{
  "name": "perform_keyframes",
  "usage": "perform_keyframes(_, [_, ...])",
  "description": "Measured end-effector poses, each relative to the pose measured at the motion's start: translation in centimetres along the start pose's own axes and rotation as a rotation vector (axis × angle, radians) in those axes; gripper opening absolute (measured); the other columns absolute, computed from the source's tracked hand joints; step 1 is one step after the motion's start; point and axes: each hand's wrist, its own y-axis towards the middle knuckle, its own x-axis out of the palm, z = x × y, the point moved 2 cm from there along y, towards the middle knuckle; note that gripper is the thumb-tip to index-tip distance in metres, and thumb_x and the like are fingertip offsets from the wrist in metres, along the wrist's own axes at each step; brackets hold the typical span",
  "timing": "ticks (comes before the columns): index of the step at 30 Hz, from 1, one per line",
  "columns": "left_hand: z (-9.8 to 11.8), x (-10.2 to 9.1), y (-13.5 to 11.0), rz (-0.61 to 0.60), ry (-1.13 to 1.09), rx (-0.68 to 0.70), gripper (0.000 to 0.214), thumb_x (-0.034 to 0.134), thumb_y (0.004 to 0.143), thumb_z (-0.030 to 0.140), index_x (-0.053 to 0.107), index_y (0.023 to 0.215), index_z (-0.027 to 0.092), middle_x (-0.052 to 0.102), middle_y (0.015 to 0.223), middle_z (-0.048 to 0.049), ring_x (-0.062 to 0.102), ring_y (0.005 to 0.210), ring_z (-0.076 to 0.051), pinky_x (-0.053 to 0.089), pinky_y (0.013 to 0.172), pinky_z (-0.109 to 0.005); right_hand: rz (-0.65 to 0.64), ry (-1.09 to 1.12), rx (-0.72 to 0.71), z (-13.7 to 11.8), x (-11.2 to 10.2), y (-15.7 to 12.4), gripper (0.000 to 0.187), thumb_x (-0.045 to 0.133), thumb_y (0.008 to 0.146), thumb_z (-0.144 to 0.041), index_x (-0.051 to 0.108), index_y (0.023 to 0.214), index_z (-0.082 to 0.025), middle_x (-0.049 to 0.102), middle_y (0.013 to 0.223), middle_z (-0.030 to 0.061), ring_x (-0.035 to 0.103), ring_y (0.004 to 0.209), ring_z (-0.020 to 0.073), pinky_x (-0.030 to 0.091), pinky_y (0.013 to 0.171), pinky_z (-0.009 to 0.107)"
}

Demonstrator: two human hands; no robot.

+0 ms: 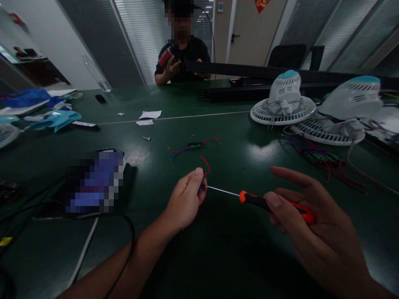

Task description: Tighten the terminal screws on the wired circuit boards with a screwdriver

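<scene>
Screwdriver [254,201] loose in half-open right hand [324,228], reaching red-wired piece [208,167] pinched in left hand [187,197]; I'd press lightly.

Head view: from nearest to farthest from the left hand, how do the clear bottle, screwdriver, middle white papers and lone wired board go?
1. Screwdriver: its metal end reaches the left hand from the right.
2. Lone wired board: just beyond the hand.
3. White papers: farther back, slightly left.
4. Clear bottle: farthest back, left.
</scene>
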Motion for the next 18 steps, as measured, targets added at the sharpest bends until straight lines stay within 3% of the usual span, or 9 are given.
perform_keyframes(11, [0.52, 0.16, -0.04, -0.009, 0.071, -0.005, 0.044, 0.047, 0.087, 0.056, 0.055, 0.07, 0.017, 0.043, 0.054, 0.0052, 0.039, 0.046, -0.006, 0.029, 0.042, -0.017, 0.001, 0.134, 0.064, 0.08, 0.13, -0.23, 0.044, 0.064, 0.085, -0.037, 0.049, 0.125, -0.029, 0.065, 0.073, -0.0015, 0.054, 0.044, 0.0128, 0.043, 0.034, 0.024])
perform_keyframes(18, [0.64, 0.32, -0.17, 0.01, 0.021, -0.011, 0.044, 0.053, 0.082, 0.059, 0.054, 0.069, 0.017, 0.043, 0.054, 0.0055, 0.04, 0.045, -0.005, 0.029, 0.042, -0.016, 0.033, 0.117, 0.059, 0.34, 0.07, -0.06, 0.036, 0.064, 0.085, -0.043, 0.057, 0.117, -0.027, 0.065, 0.069, -0.0028, 0.056, 0.049, 0.0116, 0.046, 0.039, 0.021])
